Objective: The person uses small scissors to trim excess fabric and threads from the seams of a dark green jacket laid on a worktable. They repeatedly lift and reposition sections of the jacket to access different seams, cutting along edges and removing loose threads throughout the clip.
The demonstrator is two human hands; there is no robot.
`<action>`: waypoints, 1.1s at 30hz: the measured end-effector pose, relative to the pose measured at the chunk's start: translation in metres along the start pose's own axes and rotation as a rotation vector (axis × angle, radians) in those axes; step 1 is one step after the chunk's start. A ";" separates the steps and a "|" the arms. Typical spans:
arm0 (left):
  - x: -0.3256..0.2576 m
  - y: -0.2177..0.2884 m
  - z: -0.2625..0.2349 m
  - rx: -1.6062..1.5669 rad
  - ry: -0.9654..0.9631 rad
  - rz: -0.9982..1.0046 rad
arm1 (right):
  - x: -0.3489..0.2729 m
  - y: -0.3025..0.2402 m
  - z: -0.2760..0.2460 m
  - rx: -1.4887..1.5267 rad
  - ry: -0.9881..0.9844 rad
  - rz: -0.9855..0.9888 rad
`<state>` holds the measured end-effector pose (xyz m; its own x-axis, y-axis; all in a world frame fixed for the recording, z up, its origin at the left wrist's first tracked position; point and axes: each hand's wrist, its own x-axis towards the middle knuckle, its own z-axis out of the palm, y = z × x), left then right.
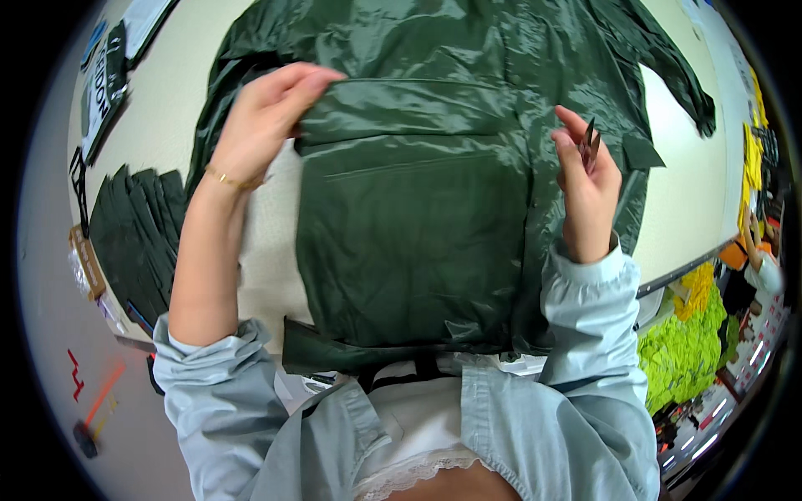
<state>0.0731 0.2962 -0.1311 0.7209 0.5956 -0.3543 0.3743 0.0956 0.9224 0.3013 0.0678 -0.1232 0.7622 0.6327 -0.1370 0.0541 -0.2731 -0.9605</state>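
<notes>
pinching the coat with left fingers, apparently to hold it flat, while gripping snips in curled right fingers, presumably to save setting them down.

The dark-green garment (glossy, creased) lies spread.

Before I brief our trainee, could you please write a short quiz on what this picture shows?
1. Which tool does the right hand hold?
A) a pen
B) small snips
C) a ruler

2. True or false: the left hand holds the glossy dark green jacket.

3. Fill in the side: the overlapping dark green fabric pieces lie to the ____ of the jacket.

Key: 1. B; 2. true; 3. left.
</notes>
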 end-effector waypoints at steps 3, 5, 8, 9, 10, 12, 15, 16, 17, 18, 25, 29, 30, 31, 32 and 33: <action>-0.011 -0.011 -0.004 -0.032 0.148 -0.003 | 0.009 0.019 -0.019 0.131 -0.035 0.177; -0.027 -0.012 0.005 0.256 0.270 0.252 | 0.007 0.021 -0.021 0.223 -0.075 0.214; -0.058 0.004 0.022 0.723 -0.081 0.641 | 0.003 0.021 -0.016 0.148 -0.115 0.062; -0.072 0.008 0.026 0.883 -0.189 0.752 | 0.001 0.018 -0.011 0.103 -0.150 -0.020; -0.083 0.005 0.032 0.888 -0.263 0.699 | -0.001 0.016 -0.007 0.058 -0.186 -0.103; -0.101 -0.018 0.027 0.847 -0.348 0.594 | -0.007 0.017 -0.001 -0.327 -0.418 -0.387; -0.121 -0.043 -0.004 0.785 0.243 0.539 | -0.027 0.028 0.011 -0.856 -0.598 -0.614; -0.125 -0.041 -0.019 1.015 0.473 0.476 | -0.031 0.035 0.013 -0.898 -0.590 -0.591; -0.132 -0.050 -0.030 1.137 0.681 0.326 | -0.034 0.040 0.014 -0.944 -0.583 -0.573; -0.146 -0.069 -0.039 1.240 0.756 0.157 | -0.036 0.039 0.016 -0.959 -0.587 -0.555; -0.182 -0.037 -0.060 0.868 0.764 -0.402 | -0.058 0.021 0.024 -0.695 -0.440 -0.486; -0.176 0.029 -0.050 -0.101 0.553 -0.176 | -0.100 -0.038 0.035 -0.148 -0.651 -0.233; -0.174 0.036 -0.043 -0.173 0.490 -0.138 | -0.113 -0.053 0.038 -0.006 -0.700 -0.205; -0.172 0.042 -0.034 -0.242 0.423 -0.100 | -0.125 -0.066 0.041 0.136 -0.746 -0.176; -0.170 0.055 -0.016 -0.243 0.397 -0.091 | -0.133 -0.076 0.043 0.196 -0.762 -0.213; -0.171 0.065 0.004 -0.257 0.368 -0.051 | -0.142 -0.083 0.044 0.254 -0.772 -0.248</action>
<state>-0.0237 0.1976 -0.0114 0.4325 0.8243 -0.3653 0.2134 0.3001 0.9297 0.1606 0.0325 -0.0343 0.0879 0.9951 0.0461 -0.0554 0.0511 -0.9972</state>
